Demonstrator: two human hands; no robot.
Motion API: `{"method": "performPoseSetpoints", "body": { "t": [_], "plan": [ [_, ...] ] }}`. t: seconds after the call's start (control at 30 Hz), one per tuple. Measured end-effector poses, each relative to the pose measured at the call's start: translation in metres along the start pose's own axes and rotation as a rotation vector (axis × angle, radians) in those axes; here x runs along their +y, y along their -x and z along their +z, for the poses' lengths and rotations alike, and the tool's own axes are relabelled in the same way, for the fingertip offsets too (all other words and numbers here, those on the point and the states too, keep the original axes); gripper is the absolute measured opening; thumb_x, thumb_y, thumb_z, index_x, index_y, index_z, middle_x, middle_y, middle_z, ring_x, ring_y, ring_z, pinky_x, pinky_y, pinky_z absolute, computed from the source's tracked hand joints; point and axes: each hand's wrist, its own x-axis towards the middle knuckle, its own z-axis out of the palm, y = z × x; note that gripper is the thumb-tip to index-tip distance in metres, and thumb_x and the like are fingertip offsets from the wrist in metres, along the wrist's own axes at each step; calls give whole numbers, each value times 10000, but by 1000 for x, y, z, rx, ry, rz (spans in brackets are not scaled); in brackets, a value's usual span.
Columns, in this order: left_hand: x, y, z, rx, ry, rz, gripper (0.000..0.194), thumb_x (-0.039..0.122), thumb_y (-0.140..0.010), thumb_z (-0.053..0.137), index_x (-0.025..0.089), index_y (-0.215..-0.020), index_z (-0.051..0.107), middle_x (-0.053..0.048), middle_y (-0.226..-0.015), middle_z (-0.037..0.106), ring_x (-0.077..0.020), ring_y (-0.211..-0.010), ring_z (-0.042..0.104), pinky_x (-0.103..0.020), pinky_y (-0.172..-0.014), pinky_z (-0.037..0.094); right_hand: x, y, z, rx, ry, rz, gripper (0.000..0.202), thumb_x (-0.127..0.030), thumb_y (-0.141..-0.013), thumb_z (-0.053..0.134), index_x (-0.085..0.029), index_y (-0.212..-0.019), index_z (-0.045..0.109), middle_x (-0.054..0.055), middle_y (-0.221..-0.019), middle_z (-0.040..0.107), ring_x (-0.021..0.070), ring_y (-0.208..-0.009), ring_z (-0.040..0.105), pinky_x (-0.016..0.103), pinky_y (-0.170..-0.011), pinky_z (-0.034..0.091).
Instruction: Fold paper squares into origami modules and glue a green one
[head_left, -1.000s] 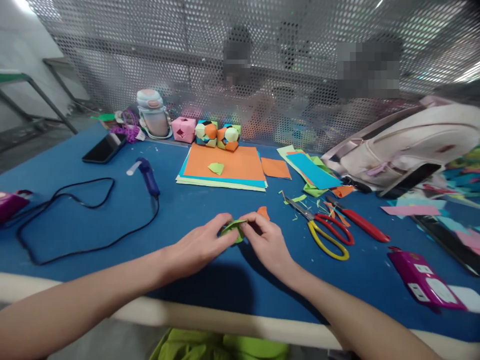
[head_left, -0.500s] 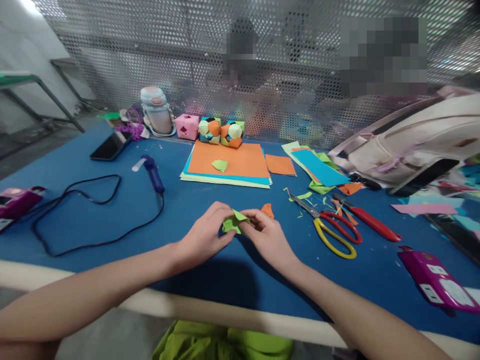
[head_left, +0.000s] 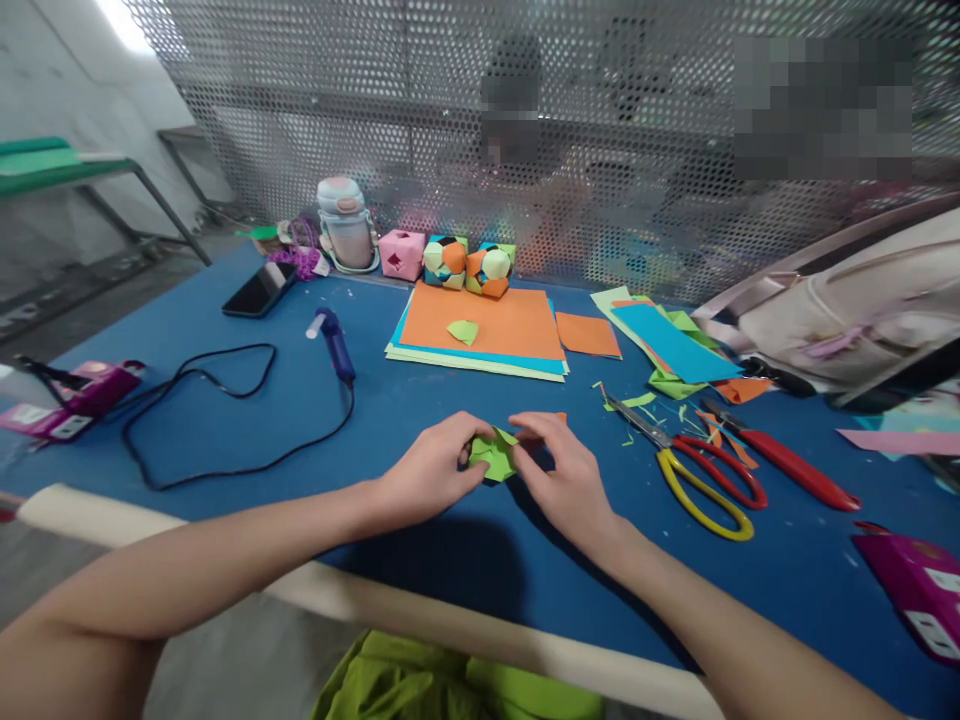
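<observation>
A small folded green paper piece (head_left: 493,456) is between my hands, just above the blue table. My left hand (head_left: 427,470) pinches its left side, thumb in front and fingers curled behind. At its right edge is my right hand (head_left: 562,480), index finger and thumb spread apart, the thumb tip by the paper. Part of an orange scrap (head_left: 561,417) shows behind the right hand. Beyond the hands lies a stack of coloured sheets (head_left: 480,310) with a small green paper piece (head_left: 463,331) on top.
Yellow-and-red-handled scissors (head_left: 682,465) and a red-handled tool (head_left: 795,465) lie right among paper scraps. A blue glue gun (head_left: 336,345) with a black cord is left. Two multicoloured paper cubes (head_left: 469,268), a pink cube (head_left: 402,255) and a bottle (head_left: 347,225) stand at the back.
The view has swung left, so things appear further right. My right finger and thumb have parted at the green paper, and its folded face shows more. My left hand keeps its hold.
</observation>
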Motion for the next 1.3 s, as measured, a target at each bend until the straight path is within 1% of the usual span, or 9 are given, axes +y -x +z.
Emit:
{"method": "performPoseSetpoints", "body": {
  "t": [0.07,0.13,0.33,0.53,0.67,0.8,0.93,1.13,1.3],
  "plan": [
    [1,-1,-1,-14,74,-51,281,97,-709,517,183,-969,579,25,-739,534,-91,-589,443,-207,-573,386,4,0,-2,-16,60,-140,143,-178,-837,509,-212,-922,619,69,-904,674,184,-813,626,334,-760,483],
    [1,-2,-1,-15,158,-83,323,96,-712,505,184,-1014,577,32,-720,531,-83,-561,410,-199,-540,361,4,-1,-5,-19,62,-101,105,-201,-842,522,-210,-843,627,48,-803,677,177,-749,623,323,-729,479],
    [-6,-4,0,52,352,-120,301,152,-762,504,169,-1056,562,-12,-847,605,-84,-606,484,-195,-556,391,-4,-8,-4,-37,-491,519,202,-391,-767,618,-195,-743,573,-9,-676,586,136,-606,542,273,-582,454],
    [-6,-6,-3,97,434,-205,141,265,-796,530,144,-838,591,-2,-715,599,-105,-610,538,-215,-578,433,-2,-12,0,-102,-891,718,259,-383,-691,689,-189,-725,521,-19,-680,562,111,-578,525,256,-546,447],
    [-5,-8,-6,122,461,-256,209,333,-790,558,140,-711,568,8,-650,574,-107,-607,529,-219,-581,427,0,-8,0,-116,-620,574,238,-370,-738,647,-191,-859,547,-14,-679,588,125,-582,561,276,-570,480],
    [-6,-8,-4,146,576,-292,251,361,-778,581,141,-665,533,15,-642,557,-106,-627,523,-233,-610,435,-1,-1,2,-77,-176,212,213,-259,-805,563,-216,-1013,542,55,-913,636,175,-791,616,341,-717,518],
    [-4,-7,1,122,912,-410,274,353,-733,639,145,-666,474,34,-621,543,-96,-596,552,-247,-617,466,-5,3,2,-72,69,-139,140,-161,-862,463,-222,-936,565,79,-932,618,193,-878,600,351,-773,502],
    [5,-7,2,84,892,-459,208,46,-621,612,134,-790,531,38,-697,576,-71,-662,554,-190,-619,433,-6,2,0,-40,126,-197,189,-145,-891,452,-216,-991,595,73,-906,627,177,-823,611,324,-750,502],
    [2,-7,4,115,870,-454,263,17,-604,589,135,-830,523,41,-735,556,-66,-684,542,-184,-627,432,-5,3,-1,-51,170,-228,201,-142,-889,465,-218,-1027,590,73,-908,638,178,-815,613,328,-742,502]
  ]
}}
